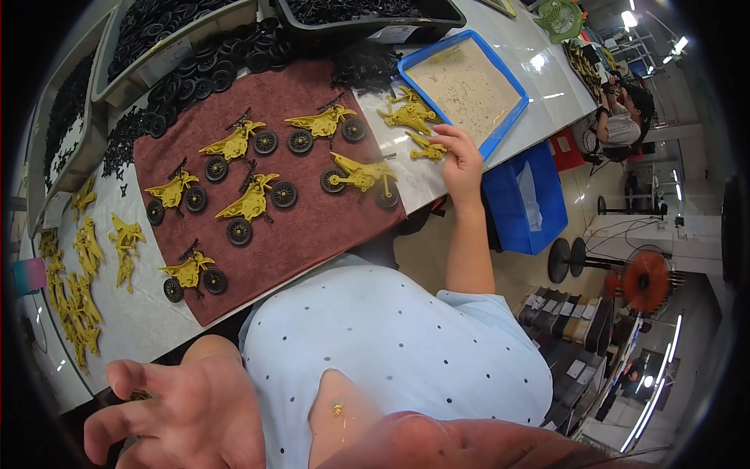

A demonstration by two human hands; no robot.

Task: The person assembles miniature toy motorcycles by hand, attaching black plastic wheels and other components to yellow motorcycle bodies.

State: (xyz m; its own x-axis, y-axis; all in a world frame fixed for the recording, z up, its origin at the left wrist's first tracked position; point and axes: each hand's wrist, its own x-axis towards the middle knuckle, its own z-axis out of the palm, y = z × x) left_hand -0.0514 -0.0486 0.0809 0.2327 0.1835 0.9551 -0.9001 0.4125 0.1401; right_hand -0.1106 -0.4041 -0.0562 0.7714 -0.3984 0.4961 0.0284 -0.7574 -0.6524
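Right now the right hand (461, 160) reaches out past the far right corner of the maroon felt mat (305, 234), fingers closed in a pinch grip on a loose yellow plastic motorcycle frame (428, 148) lying on the white surface (148, 320). More loose frames (408, 111) sit just beyond it, against the blue shallow tray (469, 86), likely staged within easy reach. Six finished yellow toy motorcycles with black wheels (248, 205) lie spaced out on the mat, probably so they don't roll or scuff. Left hand (180, 414) hangs low, near side of the mat, fingers curled loosely open; something small and dark near the fingertips, can't tell what. Grey bins of black wheels (164, 31) beyond the mat are cut off by the rim.
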